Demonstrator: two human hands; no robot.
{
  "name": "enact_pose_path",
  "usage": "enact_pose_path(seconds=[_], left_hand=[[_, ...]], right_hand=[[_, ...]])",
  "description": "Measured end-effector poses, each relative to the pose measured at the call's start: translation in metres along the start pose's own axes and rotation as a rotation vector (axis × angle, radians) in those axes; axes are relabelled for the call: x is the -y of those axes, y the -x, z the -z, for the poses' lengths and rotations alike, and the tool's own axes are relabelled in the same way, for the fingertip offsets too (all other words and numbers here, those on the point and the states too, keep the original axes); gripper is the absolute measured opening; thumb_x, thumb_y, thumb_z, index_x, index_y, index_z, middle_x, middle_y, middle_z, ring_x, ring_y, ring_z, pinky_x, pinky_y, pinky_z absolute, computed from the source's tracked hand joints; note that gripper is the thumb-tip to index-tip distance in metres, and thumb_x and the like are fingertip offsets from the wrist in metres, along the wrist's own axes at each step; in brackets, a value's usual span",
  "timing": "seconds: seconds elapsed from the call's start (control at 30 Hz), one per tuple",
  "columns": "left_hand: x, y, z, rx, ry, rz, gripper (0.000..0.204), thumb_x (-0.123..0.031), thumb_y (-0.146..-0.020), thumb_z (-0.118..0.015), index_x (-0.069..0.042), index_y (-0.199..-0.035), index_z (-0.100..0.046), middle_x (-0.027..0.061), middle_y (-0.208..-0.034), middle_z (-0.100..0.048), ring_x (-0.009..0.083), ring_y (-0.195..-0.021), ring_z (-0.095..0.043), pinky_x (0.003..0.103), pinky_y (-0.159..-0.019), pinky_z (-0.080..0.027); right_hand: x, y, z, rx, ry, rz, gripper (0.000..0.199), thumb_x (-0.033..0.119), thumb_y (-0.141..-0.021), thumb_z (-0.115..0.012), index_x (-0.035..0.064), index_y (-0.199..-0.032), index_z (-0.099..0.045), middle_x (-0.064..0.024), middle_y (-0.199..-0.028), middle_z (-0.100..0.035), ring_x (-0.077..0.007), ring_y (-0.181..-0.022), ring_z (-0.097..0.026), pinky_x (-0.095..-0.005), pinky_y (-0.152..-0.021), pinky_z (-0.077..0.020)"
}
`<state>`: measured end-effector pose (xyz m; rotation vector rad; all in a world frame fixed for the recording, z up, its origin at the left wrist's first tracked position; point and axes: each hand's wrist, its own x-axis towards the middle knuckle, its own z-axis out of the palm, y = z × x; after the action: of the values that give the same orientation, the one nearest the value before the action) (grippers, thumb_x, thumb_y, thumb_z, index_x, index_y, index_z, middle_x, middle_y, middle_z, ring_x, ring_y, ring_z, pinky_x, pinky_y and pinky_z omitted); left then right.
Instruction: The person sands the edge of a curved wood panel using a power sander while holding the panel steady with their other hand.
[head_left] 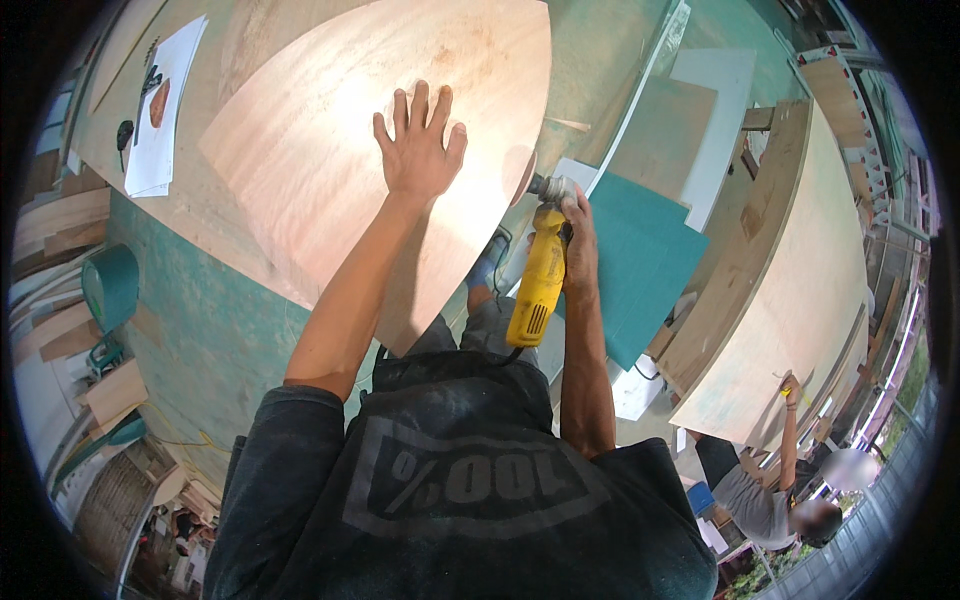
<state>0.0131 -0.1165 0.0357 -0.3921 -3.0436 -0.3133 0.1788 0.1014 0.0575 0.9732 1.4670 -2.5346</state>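
A large curved plywood panel (310,160) lies in front of me, its pointed lower end close to my waist. Flat on its face rests my left hand (420,150), fingers spread. My right hand (578,240) is wrapped round the head of a yellow angle grinder (540,275), whose body hangs down toward my waist. The grinder's disc (525,180) is at the right edge of the panel; whether it touches the wood I cannot tell. A dark cord leaves the grinder's lower end.
White papers (165,110) with dark small items lie at the upper left. Teal sheets (640,260) are to my right. Beyond them stands a wooden bench with a pale board (790,270), where another person (760,490) works. A green bucket (110,285) is at the left.
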Motion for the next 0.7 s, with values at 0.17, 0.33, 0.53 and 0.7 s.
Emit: enact_pose_path(seconds=[0.17, 0.33, 0.53, 0.7], left_hand=[[0.000, 0.000, 0.003, -0.002, 0.000, 0.009, 0.065, -0.050, -0.109, -0.042, -0.023, -0.168, -0.038, 0.0145, -0.176, -0.029, 0.0413, -0.163, -0.020, 0.069, -0.127, -0.008], [0.000, -0.001, 0.003, -0.019, 0.033, -0.013, 0.065, -0.050, -0.109, -0.043, -0.022, -0.167, -0.041, 0.0163, -0.175, -0.031, 0.0436, -0.162, -0.022, 0.070, -0.126, -0.010], [0.001, 0.001, 0.005, -0.011, 0.031, -0.007, 0.064, -0.049, -0.108, -0.043, -0.022, -0.167, -0.042, 0.0166, -0.174, -0.032, 0.0439, -0.162, -0.023, 0.071, -0.126, -0.010], [0.000, 0.000, 0.006, 0.027, -0.003, 0.009, 0.065, -0.048, -0.108, -0.044, -0.022, -0.167, -0.042, 0.0153, -0.175, -0.031, 0.0422, -0.162, -0.021, 0.069, -0.126, -0.010]], right_hand=[[0.021, -0.012, -0.005, -0.026, 0.050, -0.011, 0.073, 0.039, -0.101, -0.064, 0.0065, -0.161, -0.039, -0.0152, -0.110, -0.067, -0.0217, -0.075, -0.073, -0.0343, -0.061, -0.0670], [0.026, -0.029, 0.000, -0.005, 0.054, 0.006, 0.072, 0.039, -0.100, -0.065, 0.0073, -0.160, -0.041, -0.0141, -0.106, -0.068, -0.0207, -0.075, -0.073, -0.0334, -0.060, -0.0657], [0.039, -0.039, -0.005, -0.007, 0.033, -0.008, 0.072, 0.036, -0.100, -0.067, 0.0077, -0.161, -0.040, -0.0143, -0.103, -0.069, -0.0213, -0.070, -0.072, -0.0337, -0.057, -0.0643], [0.050, -0.060, -0.002, 0.011, -0.016, -0.027, 0.075, 0.032, -0.100, -0.070, 0.0085, -0.164, -0.038, -0.0150, -0.098, -0.071, -0.0239, -0.067, -0.072, -0.0350, -0.054, -0.0623]])
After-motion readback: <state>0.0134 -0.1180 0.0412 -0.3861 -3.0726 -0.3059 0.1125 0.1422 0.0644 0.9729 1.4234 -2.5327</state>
